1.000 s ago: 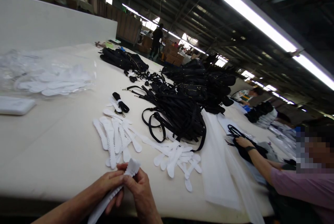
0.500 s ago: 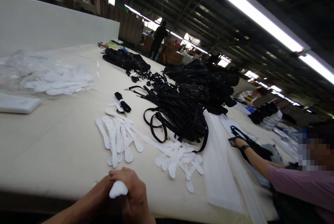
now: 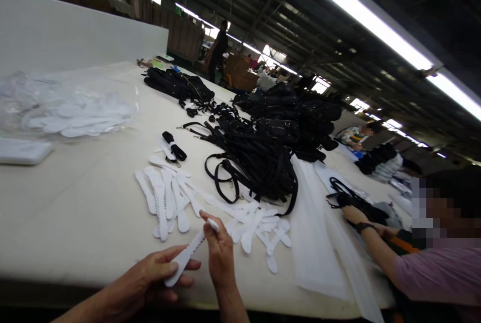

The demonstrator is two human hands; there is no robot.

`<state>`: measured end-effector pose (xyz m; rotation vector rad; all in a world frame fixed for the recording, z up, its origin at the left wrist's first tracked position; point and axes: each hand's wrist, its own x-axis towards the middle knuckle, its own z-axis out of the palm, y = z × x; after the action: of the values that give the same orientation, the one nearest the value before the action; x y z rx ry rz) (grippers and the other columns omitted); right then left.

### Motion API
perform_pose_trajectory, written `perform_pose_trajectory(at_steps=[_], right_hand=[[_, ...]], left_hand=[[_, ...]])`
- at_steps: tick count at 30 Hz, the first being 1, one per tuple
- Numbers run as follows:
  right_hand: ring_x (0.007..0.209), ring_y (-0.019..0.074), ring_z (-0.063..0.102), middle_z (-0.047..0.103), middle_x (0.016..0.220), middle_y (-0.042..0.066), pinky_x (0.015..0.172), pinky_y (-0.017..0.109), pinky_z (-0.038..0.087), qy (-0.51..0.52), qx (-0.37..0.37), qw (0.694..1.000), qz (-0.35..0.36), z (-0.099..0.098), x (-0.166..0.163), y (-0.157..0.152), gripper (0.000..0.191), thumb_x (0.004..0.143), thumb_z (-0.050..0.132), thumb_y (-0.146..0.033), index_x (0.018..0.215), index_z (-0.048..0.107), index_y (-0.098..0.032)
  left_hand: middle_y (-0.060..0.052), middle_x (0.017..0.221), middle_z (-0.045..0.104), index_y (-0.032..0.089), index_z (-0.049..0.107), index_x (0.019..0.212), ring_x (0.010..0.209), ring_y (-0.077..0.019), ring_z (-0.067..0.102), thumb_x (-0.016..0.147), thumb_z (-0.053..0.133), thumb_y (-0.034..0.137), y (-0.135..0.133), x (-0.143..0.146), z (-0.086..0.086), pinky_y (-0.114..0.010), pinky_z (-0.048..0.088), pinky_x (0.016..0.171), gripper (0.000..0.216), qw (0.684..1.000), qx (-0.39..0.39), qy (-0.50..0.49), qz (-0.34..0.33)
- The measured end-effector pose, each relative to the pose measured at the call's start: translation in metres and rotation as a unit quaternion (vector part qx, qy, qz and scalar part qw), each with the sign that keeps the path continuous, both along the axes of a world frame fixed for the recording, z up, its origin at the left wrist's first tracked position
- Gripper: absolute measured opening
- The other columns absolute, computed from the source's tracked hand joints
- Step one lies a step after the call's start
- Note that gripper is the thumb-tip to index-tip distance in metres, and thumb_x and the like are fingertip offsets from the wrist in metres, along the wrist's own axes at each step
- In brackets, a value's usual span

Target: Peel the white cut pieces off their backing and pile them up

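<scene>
A white strip with a toothed edge and a rounded end (image 3: 184,263) is stretched between both hands above the table's near edge. My left hand (image 3: 150,270) grips its broad rounded end between thumb and fingers. Its narrower far end is pinched by the fingers of my right hand (image 3: 220,248). Just beyond my hands lies a loose pile of similar white strips (image 3: 160,195), and more strips (image 3: 250,230) spread to the right. A bundled black strap (image 3: 174,147), with a white band around it and a metal clip, rests behind the left pile.
Loose black straps (image 3: 255,167) are heaped mid-table, with black bags (image 3: 296,112) behind them. A clear plastic bag of white pieces (image 3: 80,115) lies left. White sheeting (image 3: 313,232) covers part of the right side, where a co-worker (image 3: 424,263) handles a black strap.
My hands were together with only the strip's rounded end showing; now they have come apart, with the strip exposed between them. The co-worker's arms have shifted at the right.
</scene>
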<state>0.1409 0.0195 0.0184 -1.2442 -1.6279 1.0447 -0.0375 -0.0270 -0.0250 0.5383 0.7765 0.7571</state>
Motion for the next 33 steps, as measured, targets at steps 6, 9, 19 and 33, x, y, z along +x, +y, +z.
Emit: perform_pose_trajectory(at_steps=[6,9,19,33], right_hand=[[0.102,0.0304,0.07,0.077,0.099,0.013,0.095,0.047,0.052,0.202,-0.207,0.956,-0.045,0.005,-0.003,0.008,0.045,0.081,0.069,-0.053,0.101,0.073,-0.013],[0.091,0.0285,0.072,0.078,0.089,0.012,0.09,0.044,0.054,0.199,-0.226,0.952,-0.051,0.001,-0.015,0.0,0.045,0.076,0.074,-0.053,0.095,0.075,-0.013],[0.102,0.026,0.065,0.074,0.109,0.007,0.091,0.038,0.05,0.153,-0.179,0.971,0.033,0.005,-0.005,-0.004,0.039,0.086,0.064,-0.046,0.113,0.072,-0.02],[0.063,0.0131,0.054,0.063,0.062,-0.003,0.065,0.024,0.043,0.16,-0.166,0.972,-0.04,-0.003,-0.01,-0.005,0.019,0.074,0.076,-0.032,0.065,0.069,-0.017]], left_hand=[[-0.011,0.1,0.078,0.023,0.067,0.117,0.101,-0.0317,0.069,0.066,0.075,0.062,0.027,0.002,-0.027,-0.043,0.054,0.086,0.065,0.999,-0.003,-0.032,-0.029],[-0.01,0.088,0.077,0.019,0.062,0.118,0.082,-0.0277,0.072,0.068,0.076,0.059,0.031,0.012,-0.031,-0.038,0.056,0.071,0.065,0.999,0.039,0.005,-0.012],[-0.004,0.078,0.073,0.016,0.066,0.1,0.053,-0.014,0.063,0.071,0.077,0.052,0.022,-0.001,-0.014,-0.024,0.046,0.047,0.047,0.993,0.055,0.096,0.05],[-0.002,0.072,0.074,0.018,0.068,0.097,0.06,-0.016,0.066,0.073,0.078,0.051,0.015,0.002,-0.007,-0.025,0.047,0.059,0.042,0.993,0.066,0.086,0.04]])
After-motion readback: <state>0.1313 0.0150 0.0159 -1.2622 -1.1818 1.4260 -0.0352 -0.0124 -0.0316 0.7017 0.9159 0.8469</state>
